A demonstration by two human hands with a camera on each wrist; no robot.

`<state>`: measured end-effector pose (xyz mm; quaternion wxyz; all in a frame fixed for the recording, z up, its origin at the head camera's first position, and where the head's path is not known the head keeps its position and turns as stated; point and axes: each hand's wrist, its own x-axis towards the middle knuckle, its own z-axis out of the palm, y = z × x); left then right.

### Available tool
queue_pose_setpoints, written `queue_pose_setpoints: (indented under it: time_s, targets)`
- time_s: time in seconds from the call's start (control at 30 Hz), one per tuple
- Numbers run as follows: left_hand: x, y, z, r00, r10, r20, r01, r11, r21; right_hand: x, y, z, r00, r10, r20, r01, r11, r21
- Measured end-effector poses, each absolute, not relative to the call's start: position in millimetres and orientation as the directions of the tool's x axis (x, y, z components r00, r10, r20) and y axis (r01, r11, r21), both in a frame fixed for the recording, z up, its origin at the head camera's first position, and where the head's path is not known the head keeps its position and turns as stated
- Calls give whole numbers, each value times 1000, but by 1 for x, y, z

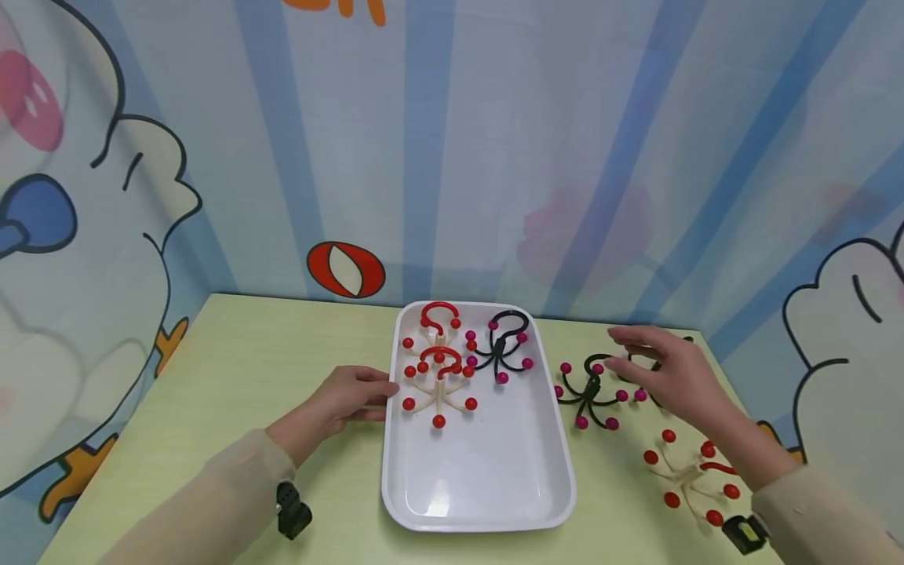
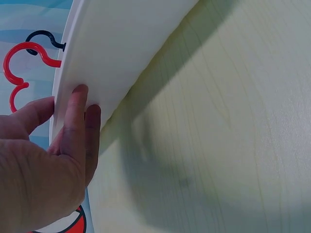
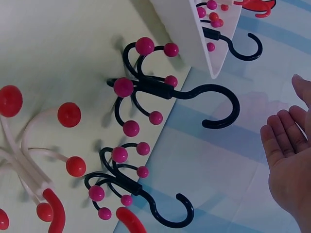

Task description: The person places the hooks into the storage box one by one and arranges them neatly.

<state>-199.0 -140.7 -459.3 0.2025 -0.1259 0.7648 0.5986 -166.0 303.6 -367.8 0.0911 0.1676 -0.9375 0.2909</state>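
My left hand (image 1: 353, 396) grips the left side of a white tray (image 1: 480, 502), the thumb at its rim and the fingers against its outer wall. Inside the tray lie two cream multi-arm hangers with red hooks and red ball tips, a front one (image 1: 439, 384) and a back one, beside a black hanger (image 1: 499, 349) with magenta balls. Over the table right of the tray hovers my right hand (image 1: 667, 377), fingers slightly bent and holding nothing. Below it are two more black hangers, one nearer the tray (image 3: 153, 89) and one (image 3: 127, 185) partly hidden by the hand in the head view.
Another cream hanger (image 1: 685, 475) with red balls lies at the front right, partly behind my right forearm. A second red hook end (image 3: 130, 221) pokes into the right wrist view's bottom edge. A patterned cloth backdrop (image 1: 452, 157) rises behind the pale wooden table (image 1: 297, 345).
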Motion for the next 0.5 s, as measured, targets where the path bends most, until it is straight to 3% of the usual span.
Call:
queue_pose_setpoints:
  time_s: [0.5]
  targets:
    - [-199,-142,-460,-884,42,-466,-442,256,860,-178,312,-386,-958,-217,186,-285,778,-560]
